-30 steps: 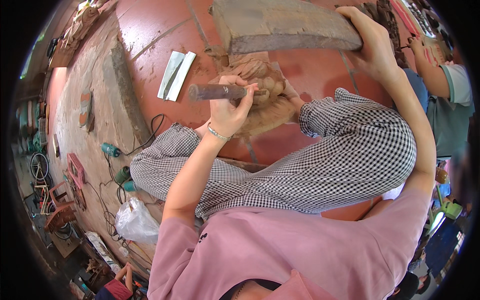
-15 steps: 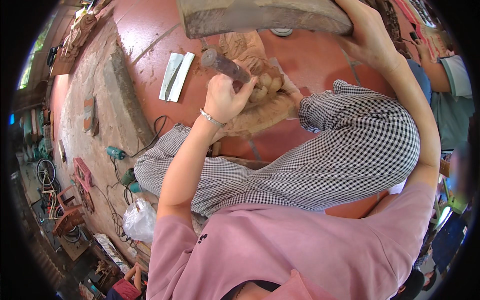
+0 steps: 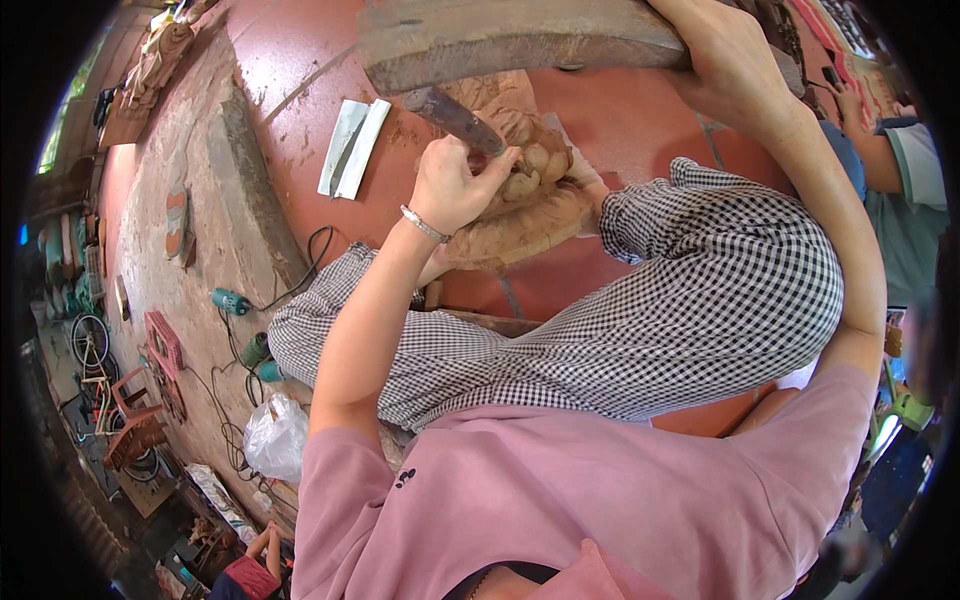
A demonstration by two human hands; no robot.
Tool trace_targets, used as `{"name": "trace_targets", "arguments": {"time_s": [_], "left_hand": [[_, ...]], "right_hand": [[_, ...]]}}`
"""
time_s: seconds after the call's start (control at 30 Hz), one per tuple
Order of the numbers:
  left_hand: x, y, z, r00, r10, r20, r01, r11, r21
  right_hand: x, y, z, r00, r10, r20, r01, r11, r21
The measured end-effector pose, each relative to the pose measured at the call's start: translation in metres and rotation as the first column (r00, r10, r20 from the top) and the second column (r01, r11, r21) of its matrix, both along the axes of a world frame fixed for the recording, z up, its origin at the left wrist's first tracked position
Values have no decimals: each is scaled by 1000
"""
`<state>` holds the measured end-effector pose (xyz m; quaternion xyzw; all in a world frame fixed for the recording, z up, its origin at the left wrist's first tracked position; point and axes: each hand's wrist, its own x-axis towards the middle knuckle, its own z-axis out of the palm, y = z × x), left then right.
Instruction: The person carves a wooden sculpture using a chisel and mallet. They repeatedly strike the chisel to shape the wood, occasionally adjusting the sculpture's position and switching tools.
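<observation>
My left hand (image 3: pixel 452 188) is closed around the thick dark handle of a chisel (image 3: pixel 452 115). Its tip is hidden among the rounded shapes of a brown wood carving (image 3: pixel 525 235), which lies on the floor between my feet. Over it, my right hand (image 3: pixel 735 70) grips the right end of a heavy wooden mallet (image 3: pixel 530 45), long and grey-brown. The lower left edge of the mallet meets the upper end of the chisel handle, or comes very close to it.
Left of the carving, a white paper strip (image 3: pixel 352 150) lies on the red tiles. A big wooden slab (image 3: pixel 235 190) spans the left, with a green power tool (image 3: pixel 232 301), cords and a clear plastic bag (image 3: pixel 277 438) near it. Another person's arm (image 3: pixel 858 120) shows at right.
The mallet has come down toward the chisel handle, my right hand moving with it. The chisel and my left hand have stayed nearly in place.
</observation>
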<state>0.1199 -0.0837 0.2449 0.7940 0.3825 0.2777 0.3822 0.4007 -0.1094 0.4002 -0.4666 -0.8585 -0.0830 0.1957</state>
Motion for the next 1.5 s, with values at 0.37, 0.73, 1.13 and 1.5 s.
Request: {"name": "trace_targets", "arguments": {"time_s": [0.37, 0.73, 1.13, 1.5], "left_hand": [[4, 1, 5, 982, -18, -186, 38, 994, 107], [15, 2, 26, 918, -49, -393, 101, 988, 113], [11, 7, 16, 979, -131, -157, 118, 989, -93], [13, 10, 23, 961, -193, -197, 175, 979, -103]], "right_hand": [[6, 4, -15, 1000, 12, 18, -13, 1000, 27], [11, -1, -15, 995, -79, -53, 73, 991, -110], [33, -1, -39, 991, -11, -131, 2, 997, -75], [37, 0, -40, 969, -7, -248, -43, 979, -199]]}}
